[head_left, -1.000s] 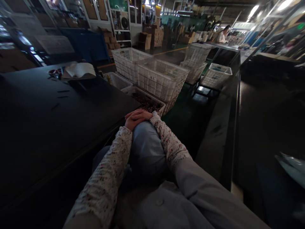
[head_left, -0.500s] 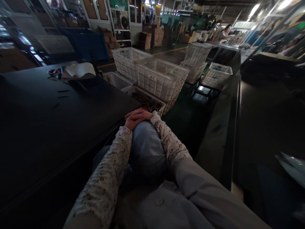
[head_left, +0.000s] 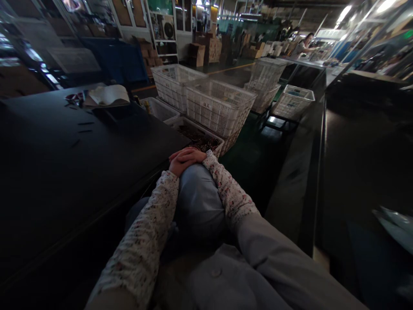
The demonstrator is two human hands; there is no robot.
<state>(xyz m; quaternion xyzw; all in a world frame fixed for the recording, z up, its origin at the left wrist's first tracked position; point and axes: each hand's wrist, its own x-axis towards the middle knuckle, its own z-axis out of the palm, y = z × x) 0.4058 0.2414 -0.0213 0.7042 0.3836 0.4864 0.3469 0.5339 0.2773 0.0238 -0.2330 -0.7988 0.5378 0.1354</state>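
My left hand and my right hand lie clasped together, the right across the left, on top of my knee in blue-grey trousers. Neither hand holds an object. Both forearms come up from the lower edge in floral-print sleeves, with a grey work coat over my upper arms. The nearest thing in front of my hands is a low white plastic crate of small dark metal parts, just beyond the corner of a black table.
Several larger white lattice crates stand on the green floor ahead. On the black table lie an open booklet, a small red-handled tool, and dark strips. A black bench runs along my right. A co-worker works far back.
My hands and knee have not moved. The distant co-worker's arm has stretched out to the right.
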